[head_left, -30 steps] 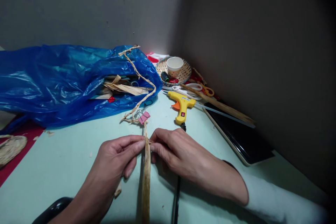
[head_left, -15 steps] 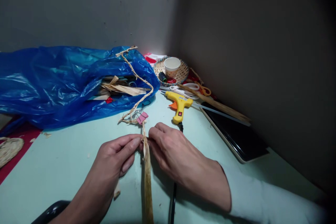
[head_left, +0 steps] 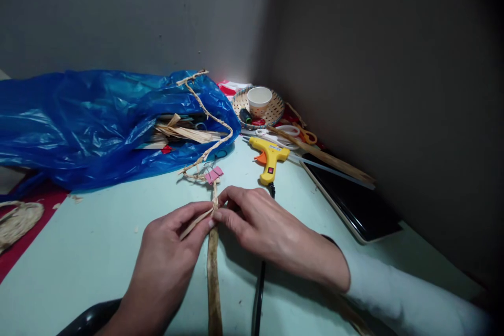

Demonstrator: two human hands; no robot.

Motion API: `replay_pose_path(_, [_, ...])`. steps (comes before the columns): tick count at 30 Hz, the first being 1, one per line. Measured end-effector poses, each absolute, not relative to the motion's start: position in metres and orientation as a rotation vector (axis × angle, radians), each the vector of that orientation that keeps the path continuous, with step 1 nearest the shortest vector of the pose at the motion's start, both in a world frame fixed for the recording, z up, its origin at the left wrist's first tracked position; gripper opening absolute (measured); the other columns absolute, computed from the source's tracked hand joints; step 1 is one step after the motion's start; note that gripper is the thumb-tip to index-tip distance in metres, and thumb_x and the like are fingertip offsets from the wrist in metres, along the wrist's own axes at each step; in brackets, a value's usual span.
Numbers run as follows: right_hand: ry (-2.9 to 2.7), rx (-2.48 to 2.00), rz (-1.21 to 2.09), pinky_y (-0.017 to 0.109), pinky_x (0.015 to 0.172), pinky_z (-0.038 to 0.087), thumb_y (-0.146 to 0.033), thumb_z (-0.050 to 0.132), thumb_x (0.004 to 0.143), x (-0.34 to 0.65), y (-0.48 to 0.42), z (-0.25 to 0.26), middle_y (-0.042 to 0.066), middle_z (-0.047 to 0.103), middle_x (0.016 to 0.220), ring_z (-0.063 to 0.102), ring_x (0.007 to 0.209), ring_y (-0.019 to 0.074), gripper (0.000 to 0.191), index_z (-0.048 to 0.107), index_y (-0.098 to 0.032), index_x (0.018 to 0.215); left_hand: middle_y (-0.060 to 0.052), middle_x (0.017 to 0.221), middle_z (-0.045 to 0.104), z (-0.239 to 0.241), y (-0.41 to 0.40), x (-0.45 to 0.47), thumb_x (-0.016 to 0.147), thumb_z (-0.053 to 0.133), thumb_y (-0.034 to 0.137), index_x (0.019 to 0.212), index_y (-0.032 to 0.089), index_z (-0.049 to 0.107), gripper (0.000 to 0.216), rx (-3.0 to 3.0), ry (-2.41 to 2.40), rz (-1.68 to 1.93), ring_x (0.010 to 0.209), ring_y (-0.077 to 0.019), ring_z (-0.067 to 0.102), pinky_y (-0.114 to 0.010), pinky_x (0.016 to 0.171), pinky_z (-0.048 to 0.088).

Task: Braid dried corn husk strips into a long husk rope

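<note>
A thin braided cord [head_left: 205,153] of dried plant fibre runs from the blue bag down to a pink binder clip [head_left: 214,174], and on toward me between my hands. My left hand [head_left: 169,244] is closed on a narrow pale fibre strip [head_left: 196,224] just left of the braid. Thumb and fingers of my right hand [head_left: 268,231] pinch the braid from the right, below the clip. A broader brownish fibre strip [head_left: 213,283] hangs from that pinch toward the table's near edge. Part of another strip [head_left: 352,317] shows under my right forearm. The fingertips partly hide the crossing point.
A blue plastic bag [head_left: 98,126] with dried strips lies at left. Beyond my hands is a yellow glue gun [head_left: 270,156], its cord running toward me. A woven basket [head_left: 275,107] holds a cup [head_left: 259,98]. A dark tablet [head_left: 354,205] lies right; a coiled braid [head_left: 21,223] left.
My right thumb has come to the front of the braid. A pale strip now extends into my left hand. The long strip's lower end has shifted left, and another strip shows under my right forearm.
</note>
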State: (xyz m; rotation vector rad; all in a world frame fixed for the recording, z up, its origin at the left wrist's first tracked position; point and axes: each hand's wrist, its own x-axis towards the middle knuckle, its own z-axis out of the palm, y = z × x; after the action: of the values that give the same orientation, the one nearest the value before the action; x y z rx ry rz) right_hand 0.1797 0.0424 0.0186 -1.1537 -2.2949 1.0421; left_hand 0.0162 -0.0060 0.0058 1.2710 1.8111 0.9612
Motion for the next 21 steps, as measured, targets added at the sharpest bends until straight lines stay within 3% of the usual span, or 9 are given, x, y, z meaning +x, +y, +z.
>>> replay_pose_path(4, [-2.217,-1.173,1.081,0.025,0.065,0.035,-0.028,0.048,0.094,0.173,0.047,0.011,0.002,0.067,0.079,0.056,0.074,0.014,0.022,0.064,-0.017,0.083,-0.003,0.098,0.079,0.005,-0.009,0.021,0.077,0.063,0.045,0.089,0.024,0.071,0.025,1.36,1.852,0.884,0.093,-0.0241,0.071,-0.029,0.082,0.051])
replay_pose_path(10, [-2.124,-1.207,1.093,0.022,0.055,0.029,-0.019,0.052,0.085,0.17,0.044,0.006,-0.002,0.062,0.062,0.049,0.058,0.0089,0.018,0.063,-0.016,0.072,0.002,0.086,0.076,0.003,-0.017,0.021,0.088,0.054,0.045,0.099,0.027,0.054,0.021,1.438,1.803,0.873,0.074,-0.0178,0.069,-0.026,0.067,0.048])
replay_pose_path(14, [-2.09,-1.203,1.129,0.021,0.053,0.029,-0.019,0.053,0.083,0.17,0.044,0.006,-0.002,0.062,0.062,0.049,0.057,0.0089,0.015,0.062,-0.016,0.071,0.001,0.085,0.074,0.002,-0.016,0.014,0.088,0.052,0.045,0.088,0.026,0.063,0.021,1.579,1.831,0.833,0.078,-0.0187,0.068,-0.027,0.072,0.046])
replay_pose_path(18, [-2.073,-1.179,1.079,0.021,0.054,0.029,-0.015,0.054,0.081,0.169,0.042,0.006,-0.002,0.062,0.061,0.049,0.057,0.0087,0.014,0.062,-0.016,0.07,0.0,0.088,0.076,0.005,-0.012,0.011,0.079,0.061,0.044,0.079,0.025,0.071,0.021,1.517,1.92,0.916,0.086,-0.0225,0.067,-0.029,0.08,0.045])
replay_pose_path(21, [-2.046,-1.201,1.047,0.021,0.055,0.031,-0.014,0.055,0.079,0.167,0.038,0.006,-0.002,0.062,0.059,0.048,0.056,0.0084,0.015,0.064,-0.016,0.067,-0.002,0.081,0.076,0.01,-0.011,0.014,0.07,0.068,0.045,0.073,0.023,0.071,0.022,1.321,1.916,0.95,0.08,-0.022,0.066,-0.027,0.071,0.047])
